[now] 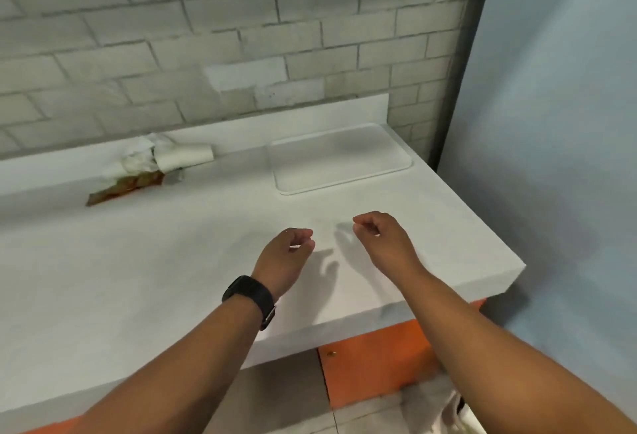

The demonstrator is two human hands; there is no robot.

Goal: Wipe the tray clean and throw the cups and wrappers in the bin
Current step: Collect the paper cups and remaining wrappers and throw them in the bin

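Observation:
A white tray [339, 158] lies flat at the back right of the white counter [138, 278], with nothing on it. At the back left a paper cup [188, 155] lies on its side among crumpled white napkins [136, 161] and a brown wrapper [124, 189]. My left hand [286, 256], with a black watch on its wrist, hovers over the counter's front middle, fingers loosely curled and holding nothing. My right hand [379, 235] hovers just to its right, also curled and holding nothing. Both hands are well short of the tray and the litter.
A brick wall [241, 20] runs behind the counter and a pale blue wall [551, 123] closes the right side. The counter ends at a corner on the right. Orange cabinet panels [375, 354] show below. A white bag-like thing [434, 409] sits on the floor.

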